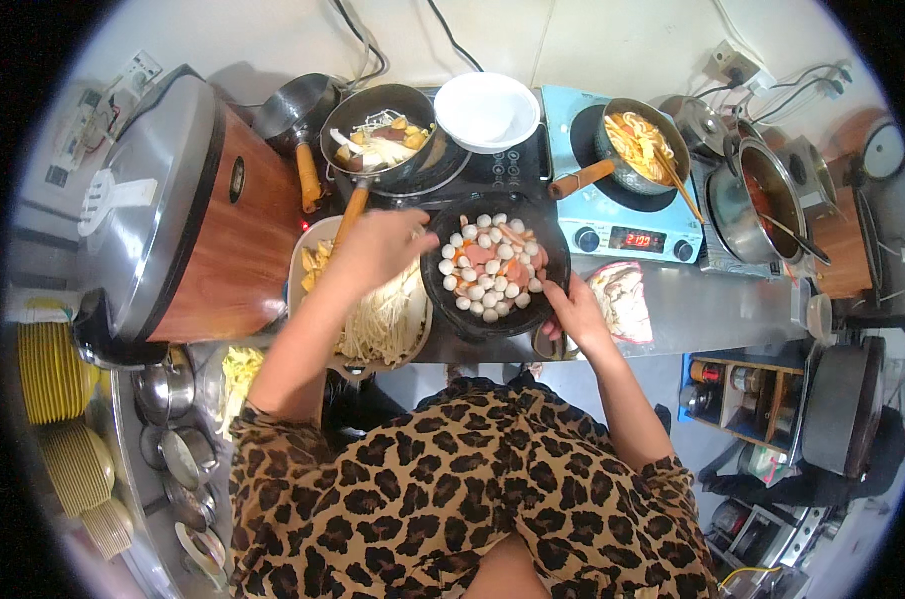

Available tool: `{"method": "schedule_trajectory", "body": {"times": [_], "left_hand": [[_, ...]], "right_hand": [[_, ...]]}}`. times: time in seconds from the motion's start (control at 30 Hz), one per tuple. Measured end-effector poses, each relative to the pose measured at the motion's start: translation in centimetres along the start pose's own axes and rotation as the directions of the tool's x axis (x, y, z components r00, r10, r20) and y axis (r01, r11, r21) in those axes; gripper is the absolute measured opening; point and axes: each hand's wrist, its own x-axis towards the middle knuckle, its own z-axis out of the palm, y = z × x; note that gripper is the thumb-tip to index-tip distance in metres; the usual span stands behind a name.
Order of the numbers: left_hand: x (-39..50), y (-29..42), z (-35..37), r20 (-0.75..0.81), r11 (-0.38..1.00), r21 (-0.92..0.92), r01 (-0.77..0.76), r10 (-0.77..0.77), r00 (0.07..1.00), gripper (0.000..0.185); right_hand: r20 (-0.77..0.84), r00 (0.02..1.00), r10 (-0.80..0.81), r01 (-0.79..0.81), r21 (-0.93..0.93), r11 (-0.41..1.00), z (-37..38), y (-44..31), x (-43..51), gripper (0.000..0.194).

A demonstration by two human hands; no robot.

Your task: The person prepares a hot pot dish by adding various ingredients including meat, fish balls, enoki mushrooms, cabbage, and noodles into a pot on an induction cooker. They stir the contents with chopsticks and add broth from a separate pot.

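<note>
My right hand (578, 313) grips the right rim of a black bowl (452, 318). Small white balls (490, 298) and slices of pink sausage (482, 258) fill the bowl. My left hand (385, 247), slightly blurred, hovers by the bowl's left rim, thumb and fingers apart with nothing visible between them. Below it is a cream basin (425, 341) holding enoki mushrooms (385, 322) and yellow chunks (314, 262). Behind that hand, a wooden-handled pan (378, 135) with mushrooms and yellow pieces rests on a black cooktop (452, 176).
A white bowl (488, 112) stands behind the black bowl. On the blue induction cooker (565, 217) sits a noodle pan (643, 146) with chopsticks. A steel pot (752, 195) is at right, a large wood-patterned cooker (228, 247) at left. An opened plastic bag (621, 299) lies on the counter.
</note>
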Motion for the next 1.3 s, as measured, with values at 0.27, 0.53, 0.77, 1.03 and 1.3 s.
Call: {"method": "schedule_trajectory", "body": {"times": [0.27, 0.53, 0.77, 1.03, 1.3], "left_hand": [[-3.7, 1.8, 5.1, -0.217, 0.826, -0.552, 0.113, -0.272, 0.938, 0.022], [-7.2, 4.6, 8.3, -0.284, 0.529, -0.848, -0.042, -0.387, 0.877, 0.069], [-8.3, 3.7, 5.7, 0.041, 0.177, -0.976, 0.128, -0.428, 0.903, 0.074], [-8.9, 8.6, 5.7, 0.100, 0.122, -0.976, 0.179, -0.480, 0.872, 0.074], [-9.1, 7.0, 8.9, -0.030, 0.205, -0.977, 0.051, -0.373, 0.927, 0.060]], "right_hand": [[0.124, 0.992, -0.031, 0.008, 0.185, 0.983, -1.7, -0.7, 0.5, 0.026], [0.155, 0.967, -0.202, 0.119, 0.428, 0.896, 2.5, -0.5, -2.8, 0.044], [0.255, 0.950, -0.180, 0.123, 0.224, 0.967, -2.9, -6.5, -2.8, 0.055], [0.183, 0.979, 0.093, -0.166, 0.442, 0.881, -2.7, -5.7, -3.2, 0.030], [-0.017, 0.999, -0.033, 0.037, 0.468, 0.883, -1.2, -2.8, -3.6, 0.031]]}}
